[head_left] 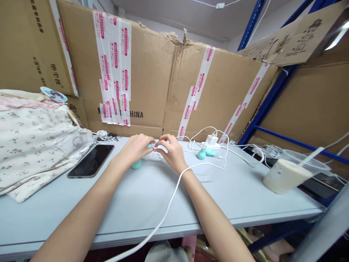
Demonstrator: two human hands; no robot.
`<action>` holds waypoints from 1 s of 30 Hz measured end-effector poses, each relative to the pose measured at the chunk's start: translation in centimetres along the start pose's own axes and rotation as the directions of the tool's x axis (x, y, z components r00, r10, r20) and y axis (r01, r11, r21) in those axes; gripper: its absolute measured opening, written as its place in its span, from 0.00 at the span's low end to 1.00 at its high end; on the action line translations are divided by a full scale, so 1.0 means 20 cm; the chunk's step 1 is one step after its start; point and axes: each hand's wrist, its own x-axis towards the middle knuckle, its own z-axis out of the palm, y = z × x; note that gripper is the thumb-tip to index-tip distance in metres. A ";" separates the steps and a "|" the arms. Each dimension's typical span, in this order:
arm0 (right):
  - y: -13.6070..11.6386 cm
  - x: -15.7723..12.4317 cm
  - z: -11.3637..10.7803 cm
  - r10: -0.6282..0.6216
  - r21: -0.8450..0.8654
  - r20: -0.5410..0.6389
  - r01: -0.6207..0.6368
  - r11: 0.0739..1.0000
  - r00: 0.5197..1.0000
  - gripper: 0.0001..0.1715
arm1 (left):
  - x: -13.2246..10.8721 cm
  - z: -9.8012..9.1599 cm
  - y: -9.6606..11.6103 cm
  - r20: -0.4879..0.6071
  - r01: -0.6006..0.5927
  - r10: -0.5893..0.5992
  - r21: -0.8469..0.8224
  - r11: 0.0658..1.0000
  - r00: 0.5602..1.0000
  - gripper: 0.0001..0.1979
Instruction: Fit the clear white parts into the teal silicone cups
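My left hand [138, 147] pinches a small teal piece [149, 145] above the table. Close against it, the fingertips of my right hand [172, 151] are drawn together at a tiny pale part, too small to make out. A rounded teal piece [136, 165] rests on the tabletop just under my left hand. Between and below the hands lie small clear or white pieces [154, 156], partly hidden by the fingers. To the right of my right hand, another rounded teal piece [201, 154] lies beside a longer teal piece [210, 153].
A white cable [174, 193] crosses over my right wrist. A white charger [211, 140] in a power strip stands at the back. At left are a phone [91, 161] and floral cloth [32, 142]; at right, a tub [286, 176]. Cardboard [152, 80] walls the rear edge.
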 end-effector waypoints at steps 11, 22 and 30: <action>0.00 0.02 0.02 0.296 0.418 0.071 -0.297 0.858 0.953 0.09 | 0.00 0.00 0.05 -0.048 -0.034 0.037 0.054 0.998 0.998 0.14; 0.13 0.00 0.03 0.385 0.012 0.064 -0.387 0.922 0.921 0.07 | 0.00 0.04 -0.13 -0.118 0.204 -0.200 0.023 0.979 0.973 0.13; 0.00 -0.05 0.23 0.200 -0.430 0.365 -0.026 0.903 0.909 0.07 | -0.01 0.03 -0.13 -0.158 0.217 -0.222 -0.051 0.975 0.962 0.14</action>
